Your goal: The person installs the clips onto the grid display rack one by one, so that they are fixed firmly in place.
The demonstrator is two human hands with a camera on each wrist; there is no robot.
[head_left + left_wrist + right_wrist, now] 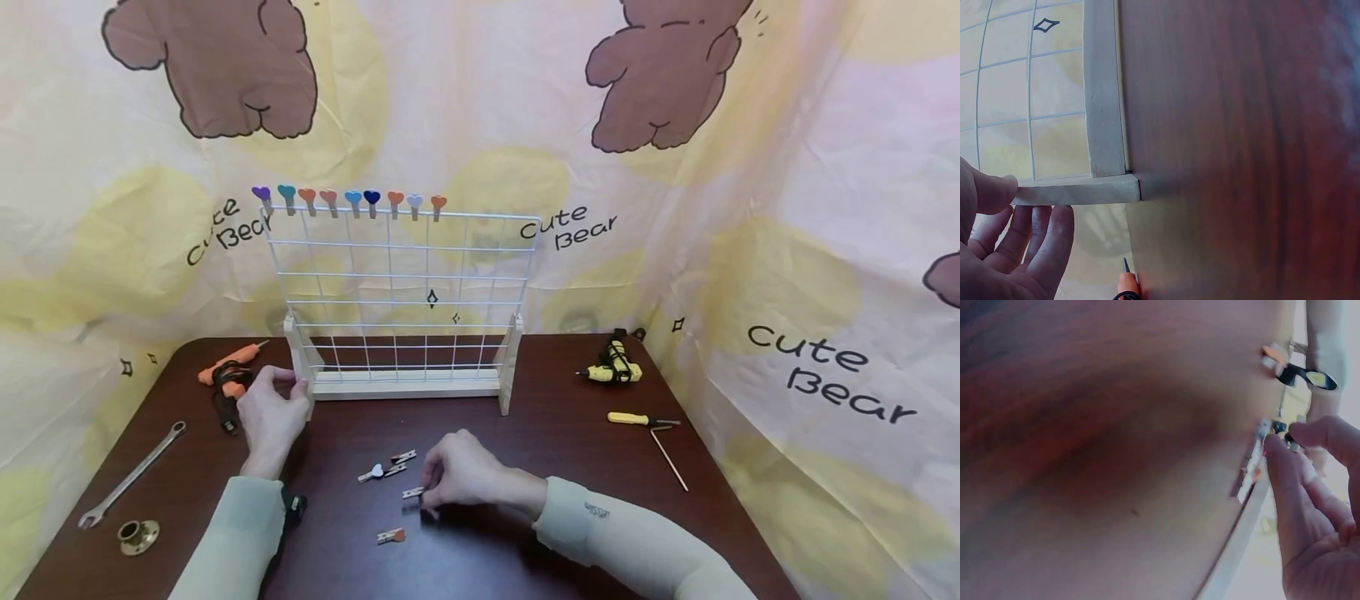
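A thin, wrinkled cloth [480,100], printed with brown bears and yellow blotches, hangs behind and beside a table [555,400] with a dark reddish, wood-grained top. Toward the back stands a wire rack [391,275], a rectangular white grid set in a pale wooden base [408,390] with an upright at each end. The left hand [273,412] grips the rack's left wooden upright, thumb on one face and fingers on the other. The right hand [461,472] pinches a small clothespin [412,493] between thumb and fingers, just in front of the loose ones. On the left lie a long metal wrench [133,475], an orange tool [232,364] wrapped in black cord, and a round brassy flange [138,535] with a hollow neck. On the right lie a yellow tool [615,367] with dark cord, a yellow-handled screwdriver [632,418] and a slim bent hex key [670,460]. Nine heart-topped clips [372,197], among them purple, teal, orange, blue and pale ones, line the rack's top wire from its left corner to past the middle. Four loose clips [377,472] lie on the table between the hands, one bearing a white heart, another, nearer the front, an orange one.
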